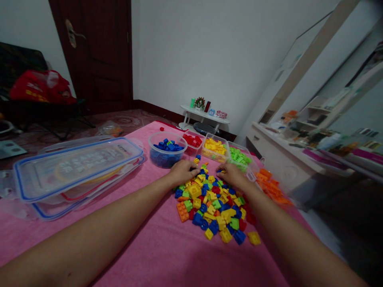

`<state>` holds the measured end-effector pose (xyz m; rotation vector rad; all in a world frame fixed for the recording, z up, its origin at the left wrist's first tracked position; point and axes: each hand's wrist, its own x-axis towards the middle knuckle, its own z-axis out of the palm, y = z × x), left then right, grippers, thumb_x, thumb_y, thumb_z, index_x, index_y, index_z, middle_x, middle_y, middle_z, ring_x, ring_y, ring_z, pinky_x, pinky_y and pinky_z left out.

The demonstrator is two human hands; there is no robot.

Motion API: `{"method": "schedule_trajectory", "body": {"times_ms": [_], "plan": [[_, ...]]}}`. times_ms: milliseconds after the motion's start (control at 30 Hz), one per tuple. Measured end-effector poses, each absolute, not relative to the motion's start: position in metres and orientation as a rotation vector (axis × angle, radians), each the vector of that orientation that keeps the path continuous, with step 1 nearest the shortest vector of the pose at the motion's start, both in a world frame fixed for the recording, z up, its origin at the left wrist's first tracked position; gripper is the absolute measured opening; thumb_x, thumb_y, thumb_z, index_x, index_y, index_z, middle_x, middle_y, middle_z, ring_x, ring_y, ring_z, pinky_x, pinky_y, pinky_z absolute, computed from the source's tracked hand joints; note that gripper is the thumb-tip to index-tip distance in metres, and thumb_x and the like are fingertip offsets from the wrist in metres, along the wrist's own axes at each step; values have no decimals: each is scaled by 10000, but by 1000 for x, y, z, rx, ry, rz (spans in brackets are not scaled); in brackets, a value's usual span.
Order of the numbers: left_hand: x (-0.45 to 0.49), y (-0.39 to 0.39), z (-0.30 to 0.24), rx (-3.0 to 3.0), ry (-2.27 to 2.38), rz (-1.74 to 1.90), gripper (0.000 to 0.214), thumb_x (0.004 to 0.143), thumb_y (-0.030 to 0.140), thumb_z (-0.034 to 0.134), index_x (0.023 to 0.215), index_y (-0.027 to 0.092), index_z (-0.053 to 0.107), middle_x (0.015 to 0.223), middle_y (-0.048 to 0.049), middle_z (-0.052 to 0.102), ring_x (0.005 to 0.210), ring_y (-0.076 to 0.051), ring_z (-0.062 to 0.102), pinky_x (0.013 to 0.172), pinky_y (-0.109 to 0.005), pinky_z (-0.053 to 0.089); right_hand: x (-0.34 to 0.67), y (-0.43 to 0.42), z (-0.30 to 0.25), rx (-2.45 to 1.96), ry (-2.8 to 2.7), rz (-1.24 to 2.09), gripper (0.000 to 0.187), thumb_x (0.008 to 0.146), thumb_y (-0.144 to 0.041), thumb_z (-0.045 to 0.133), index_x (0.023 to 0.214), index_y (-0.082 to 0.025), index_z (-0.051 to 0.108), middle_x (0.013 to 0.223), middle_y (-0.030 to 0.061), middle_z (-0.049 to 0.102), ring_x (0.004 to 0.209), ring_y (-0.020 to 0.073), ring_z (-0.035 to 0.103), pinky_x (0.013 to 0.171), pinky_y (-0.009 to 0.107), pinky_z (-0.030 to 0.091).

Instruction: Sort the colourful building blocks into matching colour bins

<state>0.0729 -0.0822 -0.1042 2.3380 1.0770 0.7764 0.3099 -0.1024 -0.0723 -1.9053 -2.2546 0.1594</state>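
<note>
A heap of mixed coloured toy bricks [215,207] lies on a pink cloth [167,255]. My left hand [183,171] rests at the heap's far left edge, fingers curled down onto the bricks. My right hand [230,173] sits at the far right edge, fingers bent and pinching among the bricks near a blue one. What each hand grips is hidden. Beyond them stand clear tubs: blue bricks [166,150], red bricks [193,141], yellow bricks [214,147], green bricks [239,156] and orange bricks [271,186].
Stacked clear container lids [74,167] lie at the left on the cloth. A white dresser [275,151] stands right of the bed. A low white shelf [205,113] and a dark door [92,52] are behind. A red bag [42,87] sits far left.
</note>
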Motion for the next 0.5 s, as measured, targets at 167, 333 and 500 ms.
{"method": "schedule_trajectory", "body": {"times_ms": [167,333,500], "plan": [[73,-80,-106,2350,1072,776,367,831,462,456,900,208,712,826,-18,701,690,-138,562,567,-221,321,301,-107,-66,-1733,-2122,616,264,791,-311,509,905,-138,672,615,12,629,500,116,527,499,228,401],[73,-78,-109,2359,1052,777,363,829,465,463,918,217,712,860,-21,704,742,-149,580,626,-225,359,312,-107,-57,-1704,-2295,696,293,799,-383,507,779,-144,675,598,5,621,512,112,521,494,216,378],[73,-78,-108,2354,1073,775,341,829,454,463,916,239,713,854,-10,705,739,-149,588,596,-225,346,329,-110,-42,-1863,-2322,43,237,740,-303,598,929,-197,696,859,32,701,759,162,609,661,236,416]]}}
